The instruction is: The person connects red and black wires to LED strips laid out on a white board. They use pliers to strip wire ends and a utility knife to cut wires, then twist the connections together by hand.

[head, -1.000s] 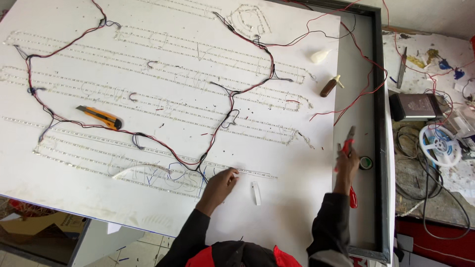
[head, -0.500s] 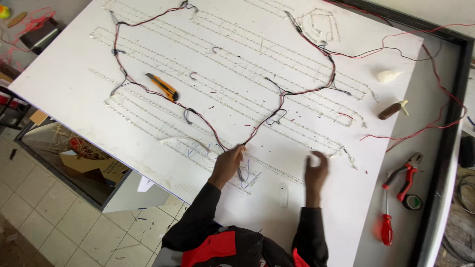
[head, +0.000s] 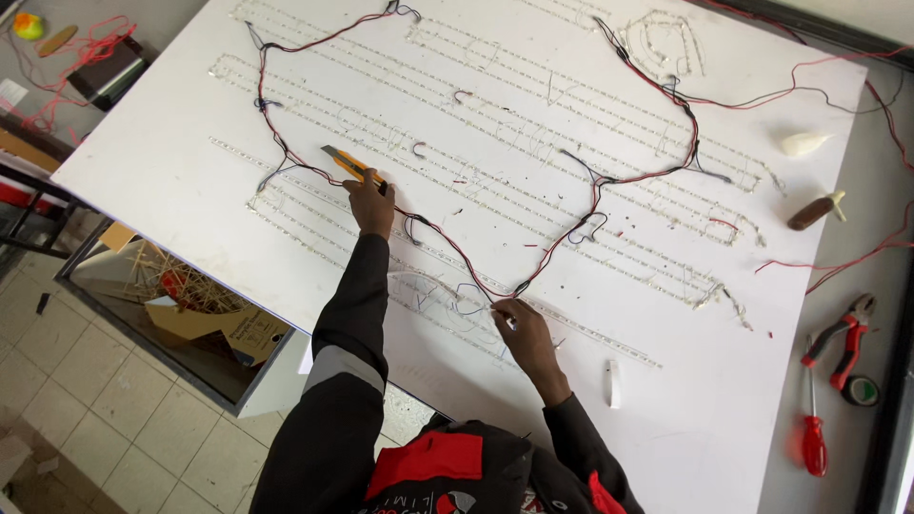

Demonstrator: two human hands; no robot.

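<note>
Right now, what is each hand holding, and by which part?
The left hand grips the orange utility knife at its rear end. The right hand pinches something small against the white board; what it is cannot be told.

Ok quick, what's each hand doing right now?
Left hand: fingers closed on the orange utility knife.
Right hand: fingers pinched at the wires on the white board; what it grips cannot be told.
</note>
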